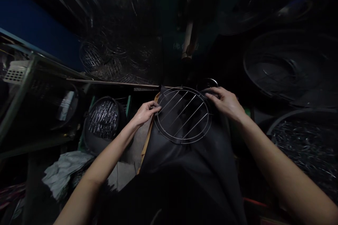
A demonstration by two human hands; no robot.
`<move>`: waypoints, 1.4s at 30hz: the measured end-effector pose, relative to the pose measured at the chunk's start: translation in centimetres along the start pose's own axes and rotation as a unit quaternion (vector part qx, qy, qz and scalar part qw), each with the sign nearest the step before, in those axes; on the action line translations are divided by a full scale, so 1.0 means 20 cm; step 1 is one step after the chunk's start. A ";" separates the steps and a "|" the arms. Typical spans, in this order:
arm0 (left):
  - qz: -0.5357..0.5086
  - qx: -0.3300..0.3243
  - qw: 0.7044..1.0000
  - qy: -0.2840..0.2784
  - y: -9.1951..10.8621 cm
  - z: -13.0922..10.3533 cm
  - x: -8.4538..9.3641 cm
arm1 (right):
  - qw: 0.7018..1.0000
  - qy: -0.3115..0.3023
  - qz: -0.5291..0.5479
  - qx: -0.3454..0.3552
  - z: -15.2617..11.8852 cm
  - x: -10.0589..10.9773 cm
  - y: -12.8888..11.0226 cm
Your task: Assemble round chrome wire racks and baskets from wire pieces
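A round wire rack (182, 114) with slanting parallel bars hangs over a dark apron on my lap, below the machine head. My left hand (148, 112) pinches the rack's left rim between thumb and fingers. At the upper right rim is my right hand (224, 102), its thumb and fingers pressed together near a small wire ring (207, 84); what exactly lies between those fingers is too dark to make out.
A machine rod (188, 40) points down above the rack. Wire racks (105, 59) are piled at the back left. A bin of metal rods (104, 117) and a pale cloth (64, 170) lie left. A tub of small wire parts (303, 147) stands right.
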State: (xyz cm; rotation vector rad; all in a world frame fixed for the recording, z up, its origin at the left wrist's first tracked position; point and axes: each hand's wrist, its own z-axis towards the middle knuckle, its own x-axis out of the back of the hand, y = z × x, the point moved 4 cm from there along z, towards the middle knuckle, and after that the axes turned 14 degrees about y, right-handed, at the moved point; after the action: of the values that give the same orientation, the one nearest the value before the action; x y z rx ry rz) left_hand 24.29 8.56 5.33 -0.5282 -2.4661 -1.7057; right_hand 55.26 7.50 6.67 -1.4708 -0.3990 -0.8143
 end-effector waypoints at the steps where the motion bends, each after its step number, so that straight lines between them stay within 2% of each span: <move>1: -0.008 0.002 1.000 -0.001 0.00 0.00 0.00 | 1.000 0.000 0.001 0.003 0.00 0.00 -0.01; 5: -0.027 0.010 1.000 0.002 0.00 0.00 0.00 | 1.000 -0.009 0.008 0.020 0.00 -0.02 -0.02; 14: -0.023 0.034 0.999 0.008 -0.01 0.00 0.00 | 0.989 -0.024 -0.036 0.143 0.06 -0.05 -0.02; 21: -0.035 0.023 0.999 0.014 0.01 -0.01 0.01 | 0.983 -0.025 -0.025 0.180 0.08 -0.01 -0.07; 25: -0.024 0.021 0.999 0.030 0.08 -0.03 0.07 | 0.978 -0.026 -0.030 0.204 0.10 0.04 -0.16; 35: -0.012 -0.035 0.998 0.054 0.38 0.02 0.30 | 0.967 0.030 -0.011 0.254 0.26 0.13 -0.43; 42: -0.014 -0.045 0.998 0.045 0.50 0.09 0.37 | 0.966 0.069 0.024 0.250 0.32 0.13 -0.50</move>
State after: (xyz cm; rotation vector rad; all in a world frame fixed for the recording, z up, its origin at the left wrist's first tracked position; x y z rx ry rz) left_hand 20.94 15.10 15.60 -0.4164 -2.3560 -1.8165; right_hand 51.58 14.00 16.23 -0.9460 -0.4256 -0.7080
